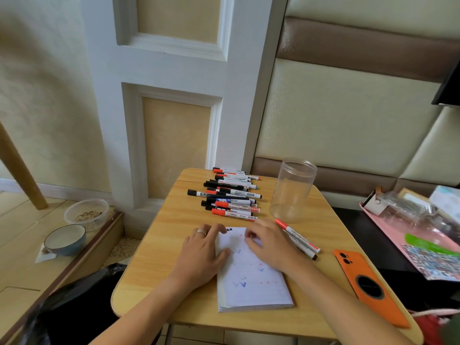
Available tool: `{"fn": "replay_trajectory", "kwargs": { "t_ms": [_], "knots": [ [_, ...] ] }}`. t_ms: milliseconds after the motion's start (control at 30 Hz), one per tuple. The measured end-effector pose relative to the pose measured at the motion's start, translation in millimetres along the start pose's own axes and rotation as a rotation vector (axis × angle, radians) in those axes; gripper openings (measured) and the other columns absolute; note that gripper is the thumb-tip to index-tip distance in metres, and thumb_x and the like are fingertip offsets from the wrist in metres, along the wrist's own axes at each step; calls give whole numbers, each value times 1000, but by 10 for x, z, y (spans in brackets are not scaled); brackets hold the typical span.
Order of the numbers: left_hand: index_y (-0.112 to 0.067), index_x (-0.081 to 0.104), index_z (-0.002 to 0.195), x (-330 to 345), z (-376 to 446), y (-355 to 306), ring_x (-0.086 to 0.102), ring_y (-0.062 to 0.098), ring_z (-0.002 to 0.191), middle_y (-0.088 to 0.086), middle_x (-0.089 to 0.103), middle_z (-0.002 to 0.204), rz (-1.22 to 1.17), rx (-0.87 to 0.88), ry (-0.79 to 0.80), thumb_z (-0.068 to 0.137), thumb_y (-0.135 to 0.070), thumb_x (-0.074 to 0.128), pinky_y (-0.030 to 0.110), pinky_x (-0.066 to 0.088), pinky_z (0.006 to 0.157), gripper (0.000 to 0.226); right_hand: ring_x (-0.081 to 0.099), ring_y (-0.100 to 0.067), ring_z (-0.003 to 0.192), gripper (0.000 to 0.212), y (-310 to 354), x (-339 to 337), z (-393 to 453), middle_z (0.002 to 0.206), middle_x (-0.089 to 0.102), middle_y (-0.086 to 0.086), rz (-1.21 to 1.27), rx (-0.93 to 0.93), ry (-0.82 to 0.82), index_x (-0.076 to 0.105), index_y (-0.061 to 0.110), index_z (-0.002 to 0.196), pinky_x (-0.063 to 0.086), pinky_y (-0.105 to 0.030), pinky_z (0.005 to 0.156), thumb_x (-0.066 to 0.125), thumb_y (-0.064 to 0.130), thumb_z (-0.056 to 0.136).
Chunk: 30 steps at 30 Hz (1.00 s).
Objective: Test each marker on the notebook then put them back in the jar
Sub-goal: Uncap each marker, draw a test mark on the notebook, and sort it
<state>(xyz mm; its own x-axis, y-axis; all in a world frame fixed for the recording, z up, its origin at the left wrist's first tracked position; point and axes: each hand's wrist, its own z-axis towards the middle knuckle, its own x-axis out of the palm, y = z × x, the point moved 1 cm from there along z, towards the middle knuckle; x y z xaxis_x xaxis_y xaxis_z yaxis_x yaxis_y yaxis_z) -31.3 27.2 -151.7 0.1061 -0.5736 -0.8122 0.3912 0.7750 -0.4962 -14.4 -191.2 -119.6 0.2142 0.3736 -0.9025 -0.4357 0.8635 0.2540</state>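
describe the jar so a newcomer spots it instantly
Start at the wooden table. At its far right, right of the marker pile, stands the clear plastic jar. It is the only transparent upright thing there, lidless and empty.

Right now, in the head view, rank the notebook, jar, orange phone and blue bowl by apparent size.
1. notebook
2. orange phone and jar: similar, and the phone sits nearer, so unranked
3. blue bowl

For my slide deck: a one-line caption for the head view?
Both hands, left and right, rest on the scribbled notebook; markers piled beside the empty jar.
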Motion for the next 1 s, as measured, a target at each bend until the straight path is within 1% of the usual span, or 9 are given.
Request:
{"fn": "replay_trajectory", "kwargs": {
  "t_ms": [67,133,233,367,467,567,800,900,1000],
  "knots": [
    [-44,36,128,-10,-15,-16,44,12,120,-12,41,130,-10,-3,6,92,-65,43,32,36,99,42,48,-8,93,6,35,168,29,94,51,10,-44,-35,-60,62,21,94,50,-31,76,58,24,98],
    [-41,35,130,-16,-33,-46,38,10,119,-13,36,129,31,5,44,85,-80,35,32,32,102,60,49,-10,91,7,50,254,93,93,51,9,-69,-29,-115,59,21,94,51,-30,72,55,25,98],
    [-37,31,135,-16,-60,-65,32,10,123,-14,30,132,127,14,79,79,-88,37,29,28,105,75,53,-14,83,7,42,262,281,91,55,6,-95,21,-139,60,19,92,46,-30,63,55,21,97],
    [-41,31,134,-22,-66,-67,28,11,134,-13,29,140,165,7,71,81,-88,31,30,22,112,72,56,-17,80,8,-13,263,516,86,59,3,-119,76,-273,64,15,88,40,-24,62,67,7,90],
    [-45,32,135,18,-97,-90,8,17,152,-5,24,156,254,4,115,86,-86,23,42,6,122,65,58,-18,88,6,-55,332,622,91,63,2,-143,86,-241,67,15,92,48,-27,69,69,10,92],
    [-46,27,141,38,-135,-104,-6,18,156,-1,12,166,244,-25,168,92,-81,22,47,-1,124,61,57,-18,92,4,-85,408,668,97,61,2,-126,87,-201,65,15,97,51,-31,74,67,14,94],
    [-44,25,144,32,-157,-108,-5,16,156,-1,8,168,253,-16,179,94,-79,22,45,-4,125,61,58,-18,89,10,-55,303,688,94,60,1,-168,-30,-214,71,14,95,55,-36,80,76,13,87],
    [-42,27,142,14,-194,-108,-3,16,156,-2,12,165,249,-7,159,94,-79,22,43,-3,125,60,54,-19,87,12,40,141,616,95,56,-1,-101,-61,-281,63,12,94,51,-31,76,72,8,86],
    [-42,28,139,-4,-218,-112,0,15,156,-4,15,164,234,-3,152,91,-80,18,42,-3,126,63,48,-15,80,16,155,46,374,94,50,4,70,9,-220,51,17,93,45,-30,68,64,8,89]
  ]
}}
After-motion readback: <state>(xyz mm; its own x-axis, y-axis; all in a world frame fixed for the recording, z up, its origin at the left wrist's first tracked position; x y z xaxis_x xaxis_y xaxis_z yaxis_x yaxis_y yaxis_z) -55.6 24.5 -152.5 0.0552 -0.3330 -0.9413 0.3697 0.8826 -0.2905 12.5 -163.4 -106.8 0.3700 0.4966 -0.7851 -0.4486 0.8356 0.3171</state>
